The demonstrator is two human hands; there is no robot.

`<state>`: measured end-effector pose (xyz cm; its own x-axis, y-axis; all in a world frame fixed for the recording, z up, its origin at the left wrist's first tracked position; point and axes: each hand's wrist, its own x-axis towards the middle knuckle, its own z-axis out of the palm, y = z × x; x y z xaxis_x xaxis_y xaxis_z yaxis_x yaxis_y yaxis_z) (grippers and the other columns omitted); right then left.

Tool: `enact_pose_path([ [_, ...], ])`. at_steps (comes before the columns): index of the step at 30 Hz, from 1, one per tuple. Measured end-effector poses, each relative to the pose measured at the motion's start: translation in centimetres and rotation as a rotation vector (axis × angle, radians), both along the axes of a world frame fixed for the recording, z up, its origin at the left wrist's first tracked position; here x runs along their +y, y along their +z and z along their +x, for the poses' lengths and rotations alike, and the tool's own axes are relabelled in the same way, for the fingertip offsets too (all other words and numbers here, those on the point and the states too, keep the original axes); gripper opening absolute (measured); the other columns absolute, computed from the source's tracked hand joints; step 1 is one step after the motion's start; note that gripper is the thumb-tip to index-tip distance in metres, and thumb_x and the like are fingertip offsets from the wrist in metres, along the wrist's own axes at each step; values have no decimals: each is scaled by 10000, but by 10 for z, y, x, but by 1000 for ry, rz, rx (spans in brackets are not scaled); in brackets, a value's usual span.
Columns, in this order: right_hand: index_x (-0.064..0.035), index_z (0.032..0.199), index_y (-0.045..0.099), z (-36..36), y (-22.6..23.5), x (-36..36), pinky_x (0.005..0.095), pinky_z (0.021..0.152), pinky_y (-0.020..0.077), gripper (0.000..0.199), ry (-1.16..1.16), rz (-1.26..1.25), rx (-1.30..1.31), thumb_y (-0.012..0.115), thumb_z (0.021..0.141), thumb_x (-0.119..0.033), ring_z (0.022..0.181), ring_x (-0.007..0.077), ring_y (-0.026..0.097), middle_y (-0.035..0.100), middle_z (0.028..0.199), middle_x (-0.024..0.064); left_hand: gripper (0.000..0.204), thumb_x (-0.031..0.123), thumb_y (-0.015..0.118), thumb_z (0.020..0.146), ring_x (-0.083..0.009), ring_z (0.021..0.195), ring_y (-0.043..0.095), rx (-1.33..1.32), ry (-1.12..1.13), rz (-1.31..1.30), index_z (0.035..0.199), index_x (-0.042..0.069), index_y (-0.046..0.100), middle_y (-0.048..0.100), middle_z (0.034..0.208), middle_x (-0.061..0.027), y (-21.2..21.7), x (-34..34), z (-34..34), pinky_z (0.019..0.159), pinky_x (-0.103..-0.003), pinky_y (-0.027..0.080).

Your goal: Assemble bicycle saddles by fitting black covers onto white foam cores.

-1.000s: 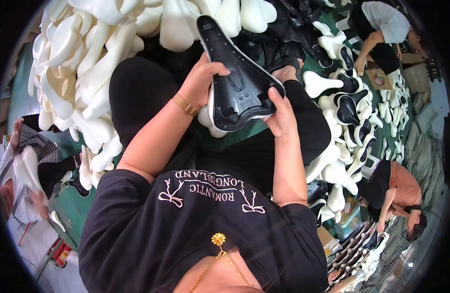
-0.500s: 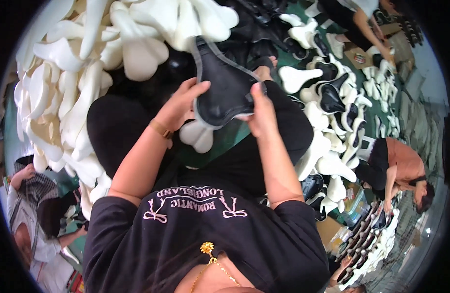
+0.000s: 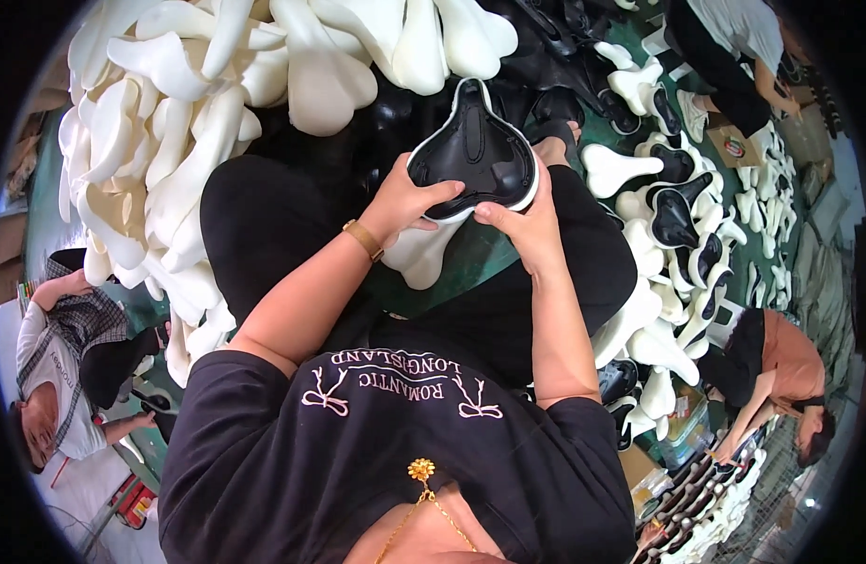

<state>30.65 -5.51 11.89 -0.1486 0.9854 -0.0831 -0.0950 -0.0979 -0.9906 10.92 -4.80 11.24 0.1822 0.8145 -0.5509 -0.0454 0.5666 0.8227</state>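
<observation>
I hold a bicycle saddle (image 3: 472, 150) between both hands above my lap, its narrow nose pointing away from me. A glossy black shell faces up, with a white foam rim showing around its edge. My left hand (image 3: 405, 202) grips the left side of the wide rear, the thumb lying on the black shell. My right hand (image 3: 527, 221) wraps the right rear corner, its thumb pressed at the back edge. Most of the other fingers are hidden underneath. Just below the saddle, a white foam saddle pad (image 3: 420, 256) lies between my legs, partly covered.
A tall heap of white foam saddle pads (image 3: 193, 141) rises at my left and ahead. Black saddle shells (image 3: 555, 38) lie beyond my hands. More white pads and black-and-white saddles (image 3: 672, 221) are piled at right. Other people (image 3: 780, 367) work on both sides.
The saddle has turned from a slant to nearly straight, and its blur is gone. Both hands have shifted to the wide rear, with the thumbs at its back edge.
</observation>
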Motion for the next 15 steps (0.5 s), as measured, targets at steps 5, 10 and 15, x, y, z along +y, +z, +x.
enact_pose_path([
  [5,-43,1415,297,1,5,0,318,987,419,920,59,79,-6,793,640,-16,1170,194,495,485,1269,88,648,273,757,730,-211,983,604,-26,-36,-59,1277,131,440,577,1144,-54,22,0,-2,710,-424,551],
  [10,-78,1434,276,0,7,-2,323,1030,370,916,15,-64,181,589,590,90,1235,198,439,439,1337,69,606,275,743,737,-194,981,598,-33,-38,-55,1269,158,477,588,1130,-33,19,-1,-2,695,-408,551],
  [15,-82,1438,271,-3,11,-3,320,1030,368,926,10,-93,196,558,576,95,1247,195,430,431,1344,70,659,289,767,716,-202,937,615,49,30,53,1252,69,454,586,1123,-80,11,-1,-1,661,-410,561],
])
